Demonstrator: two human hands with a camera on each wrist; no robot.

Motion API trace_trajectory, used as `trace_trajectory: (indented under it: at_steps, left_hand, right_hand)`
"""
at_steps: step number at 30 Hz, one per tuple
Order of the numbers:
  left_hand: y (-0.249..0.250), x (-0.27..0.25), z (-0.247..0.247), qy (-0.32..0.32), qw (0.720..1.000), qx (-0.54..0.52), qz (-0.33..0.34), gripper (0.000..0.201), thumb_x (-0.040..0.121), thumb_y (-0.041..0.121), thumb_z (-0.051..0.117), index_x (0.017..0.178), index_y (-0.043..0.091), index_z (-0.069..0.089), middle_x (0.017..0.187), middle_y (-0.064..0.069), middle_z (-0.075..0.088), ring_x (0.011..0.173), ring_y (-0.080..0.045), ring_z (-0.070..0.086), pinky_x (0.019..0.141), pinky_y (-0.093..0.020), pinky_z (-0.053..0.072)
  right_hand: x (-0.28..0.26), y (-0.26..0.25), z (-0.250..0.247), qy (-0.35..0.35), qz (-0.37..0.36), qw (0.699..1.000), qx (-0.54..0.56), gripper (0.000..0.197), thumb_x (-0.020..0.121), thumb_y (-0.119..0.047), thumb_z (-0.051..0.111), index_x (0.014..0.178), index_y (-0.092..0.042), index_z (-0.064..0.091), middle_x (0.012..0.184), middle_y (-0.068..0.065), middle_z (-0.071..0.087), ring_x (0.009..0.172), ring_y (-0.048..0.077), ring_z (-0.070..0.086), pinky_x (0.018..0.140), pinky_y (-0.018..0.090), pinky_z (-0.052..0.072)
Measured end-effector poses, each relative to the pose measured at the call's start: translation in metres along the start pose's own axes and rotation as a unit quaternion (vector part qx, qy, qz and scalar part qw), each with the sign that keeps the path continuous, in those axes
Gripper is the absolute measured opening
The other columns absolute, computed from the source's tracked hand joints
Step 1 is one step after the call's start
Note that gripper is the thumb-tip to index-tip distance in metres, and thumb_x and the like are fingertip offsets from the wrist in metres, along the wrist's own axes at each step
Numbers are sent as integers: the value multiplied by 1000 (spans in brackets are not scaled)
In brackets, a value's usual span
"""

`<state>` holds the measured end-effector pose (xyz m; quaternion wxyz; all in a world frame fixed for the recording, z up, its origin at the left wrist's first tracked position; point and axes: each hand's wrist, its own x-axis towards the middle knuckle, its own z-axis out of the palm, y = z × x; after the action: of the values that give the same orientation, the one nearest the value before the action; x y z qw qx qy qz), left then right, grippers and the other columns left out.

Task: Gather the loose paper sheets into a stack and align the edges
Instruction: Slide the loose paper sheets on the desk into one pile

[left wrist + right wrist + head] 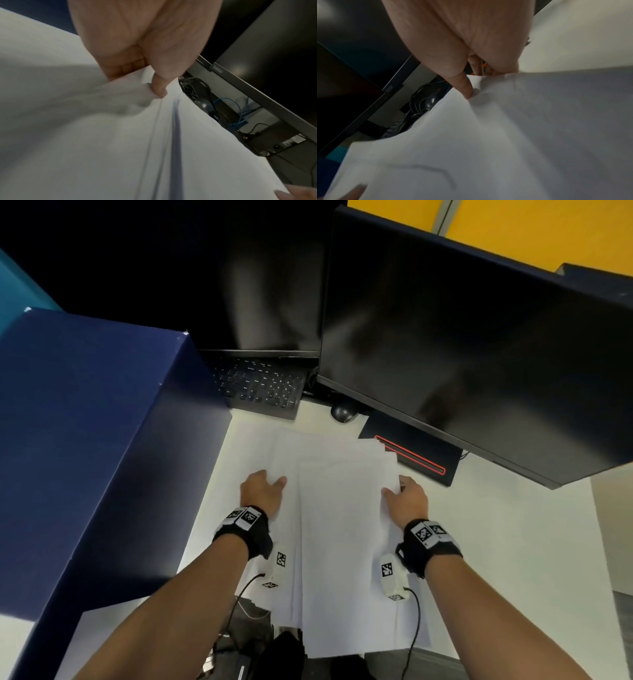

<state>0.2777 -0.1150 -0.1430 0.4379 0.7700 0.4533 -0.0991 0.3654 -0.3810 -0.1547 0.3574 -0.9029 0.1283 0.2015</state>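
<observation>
Several white paper sheets lie overlapped and fanned on the white desk, their far edges uneven and their near ends hanging over the desk's front edge. My left hand grips the left side of the sheets, thumb on top and fingers curled beneath the paper. My right hand grips the right side, thumb pressing down on the paper and fingers under the edge. The sheets bow slightly between both hands.
A large dark blue box stands at the left. Two dark monitors rise behind, with a black keyboard and a mouse under them. A black device with a red line sits right of the sheets' far edge.
</observation>
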Motion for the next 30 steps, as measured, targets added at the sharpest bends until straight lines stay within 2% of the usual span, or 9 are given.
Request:
trace_trajectory:
  at_steps: [5, 9, 12, 14, 17, 20, 22, 26, 30]
  left_hand:
    - [3, -8, -13, -37, 995, 82, 30, 56, 93, 46, 57, 134, 7, 57, 135, -12, 62, 123, -31, 59, 104, -37, 47]
    - [-25, -28, -24, -110, 955, 273, 31, 40, 96, 36, 53, 106, 0, 67, 113, -17, 70, 105, -33, 66, 86, -32, 51]
    - [-35, -45, -7, -118, 954, 266, 67, 29, 97, 26, 52, 82, 4, 63, 94, -12, 68, 100, -32, 66, 78, -28, 48]
    - [-36, -53, 3, -127, 957, 247, 84, 32, 97, 25, 51, 68, 12, 52, 76, -2, 59, 94, -31, 67, 71, -26, 44]
    - [-36, -44, -8, -80, 968, 223, 87, 27, 92, 38, 56, 103, 14, 65, 104, -7, 65, 106, -29, 63, 87, -32, 51]
    - [-34, -17, -36, 75, 970, 227, 52, 63, 86, 50, 61, 134, 10, 52, 131, -17, 53, 122, -36, 50, 102, -46, 46]
    - [-30, -2, -44, 106, 969, 224, 16, 71, 85, 54, 59, 133, 3, 48, 132, -20, 49, 123, -39, 47, 101, -50, 46]
    - [-20, 9, -31, 50, 983, 168, -54, 68, 91, 50, 56, 135, 0, 42, 137, -21, 54, 125, -40, 53, 102, -48, 47]
    - [-2, 0, -5, -15, 994, 105, -23, 46, 97, 39, 51, 122, 1, 59, 126, -20, 65, 113, -39, 62, 88, -37, 49]
  right_hand:
    - [-12, 8, -16, 23, 9, 1000, -7, 42, 92, -24, 62, 130, -7, 60, 120, 15, 65, 113, 32, 62, 95, 28, 44]
    - [-46, 28, -25, -15, -23, 992, -125, 25, 94, -27, 57, 85, -4, 65, 81, 12, 64, 85, 32, 63, 64, 28, 43]
    - [-72, 39, -6, -41, -46, 971, -233, 30, 96, -25, 51, 106, -1, 65, 104, 18, 66, 98, 33, 63, 80, 32, 48]
    - [-79, 39, -3, -43, -39, 972, -229, 28, 95, -23, 52, 104, -1, 66, 105, 17, 68, 101, 33, 64, 82, 32, 49]
    - [-76, 37, -15, -30, 3, 990, -136, 30, 93, -23, 58, 108, 0, 68, 107, 17, 70, 105, 33, 65, 87, 31, 49]
    - [-61, 35, -32, -14, 36, 995, -94, 56, 90, -35, 63, 133, -1, 55, 130, 20, 60, 122, 34, 55, 102, 33, 42]
    - [-47, 34, -33, -11, 49, 996, -80, 66, 88, -42, 64, 139, -3, 49, 134, 21, 56, 125, 35, 53, 104, 35, 41]
    - [-35, 20, -15, -16, 25, 997, -68, 64, 87, -42, 65, 137, -4, 50, 128, 19, 59, 119, 35, 57, 103, 38, 44]
    - [-31, 0, 10, -26, 1, 997, -79, 48, 89, -26, 64, 130, -4, 53, 123, 18, 58, 111, 35, 59, 97, 40, 49]
